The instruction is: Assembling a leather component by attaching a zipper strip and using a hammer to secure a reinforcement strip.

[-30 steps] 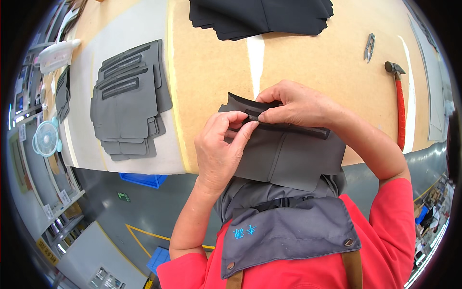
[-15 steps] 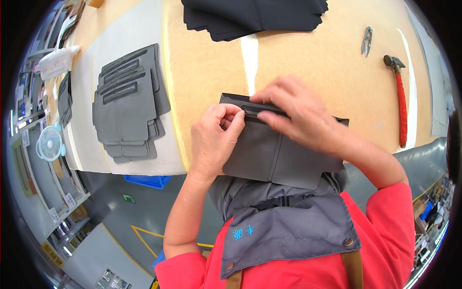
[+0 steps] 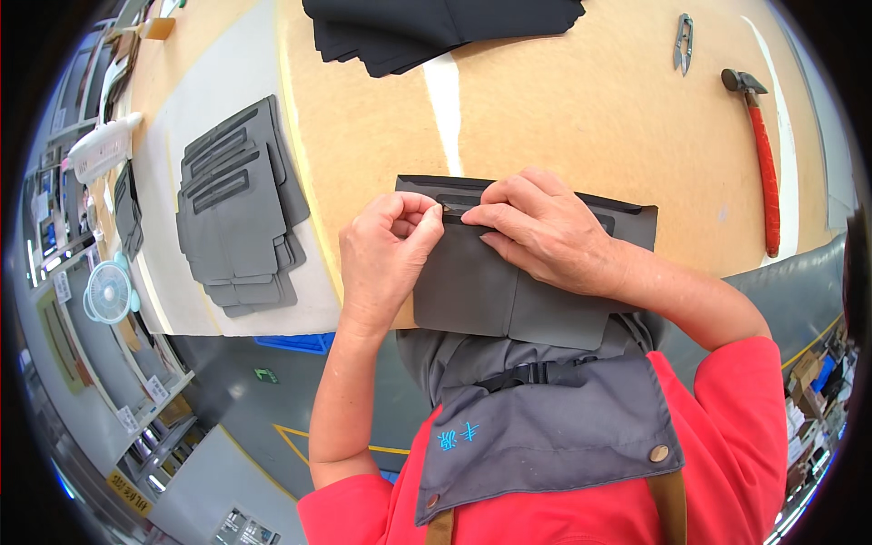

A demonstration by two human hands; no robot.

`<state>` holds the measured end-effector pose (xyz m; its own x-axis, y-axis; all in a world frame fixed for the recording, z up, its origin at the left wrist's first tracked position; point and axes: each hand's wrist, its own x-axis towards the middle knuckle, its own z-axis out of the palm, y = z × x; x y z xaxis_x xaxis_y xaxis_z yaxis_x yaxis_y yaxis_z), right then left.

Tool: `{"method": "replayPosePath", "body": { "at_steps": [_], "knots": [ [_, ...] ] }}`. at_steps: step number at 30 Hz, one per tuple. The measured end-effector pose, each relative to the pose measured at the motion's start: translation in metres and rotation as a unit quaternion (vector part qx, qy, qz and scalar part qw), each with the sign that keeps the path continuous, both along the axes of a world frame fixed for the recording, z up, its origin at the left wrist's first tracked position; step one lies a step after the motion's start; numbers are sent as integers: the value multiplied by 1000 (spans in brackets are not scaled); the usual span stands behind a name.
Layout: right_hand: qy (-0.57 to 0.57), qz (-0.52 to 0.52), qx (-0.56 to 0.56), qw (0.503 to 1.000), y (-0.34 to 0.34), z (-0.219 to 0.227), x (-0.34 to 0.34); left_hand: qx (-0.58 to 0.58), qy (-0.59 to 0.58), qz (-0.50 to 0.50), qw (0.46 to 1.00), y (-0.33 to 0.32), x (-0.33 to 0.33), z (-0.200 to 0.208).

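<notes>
Panel, grey [image 3: 463,282], lies under both hands at near edge of counter [image 3: 363,118], lower part sticking out over the edge toward the lap, prob. so its dark strip [image 3: 461,202] is w/in easy reach. L hand [image 3: 391,241] at panel's L side: thumb + index tips pinched together at strip's L end, prob. to steady that end; can't tell what, if anything, is btwn them. R hand [image 3: 554,227] is above panel's middle, fingers part-spread & bent, tips down on strip, not wrapped round anything; looks like light pressing/guiding.

Stack of grey pieces [image 3: 232,218] sits L of panel, well apart, likely to leave working room. Black sheets [image 3: 436,27] lie beyond panel, hammer [image 3: 763,173] to its R, snips [image 3: 684,45] far R of it; tools seem parked out of the way, R-hand side.
</notes>
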<state>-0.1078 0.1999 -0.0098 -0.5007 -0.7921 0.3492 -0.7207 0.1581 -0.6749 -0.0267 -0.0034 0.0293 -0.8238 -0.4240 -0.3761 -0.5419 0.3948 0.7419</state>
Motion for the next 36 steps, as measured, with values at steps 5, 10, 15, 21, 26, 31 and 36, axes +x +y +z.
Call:
{"method": "replayPosePath", "body": {
  "at_steps": [5,10,15,21,26,31,36],
  "knots": [
    [5,-2,1,1000,0,-2,1,-91,60,-58,992,5,1,3],
    [28,-12,3,1000,-3,-2,1,-141,79,-79,984,8,1,2],
    [34,-12,8,999,-2,0,1,-142,73,-78,984,8,0,4],
    [22,-7,5,1000,-2,-1,0,-97,57,-57,992,1,0,-2],
    [27,-6,11,1000,0,-1,1,114,4,31,993,-6,-5,0],
    [8,2,1,1000,3,2,-5,104,-10,23,994,-8,-2,-1],
    [67,-137,87,984,59,33,-42,112,-3,76,991,1,16,-3]
  ]
}}
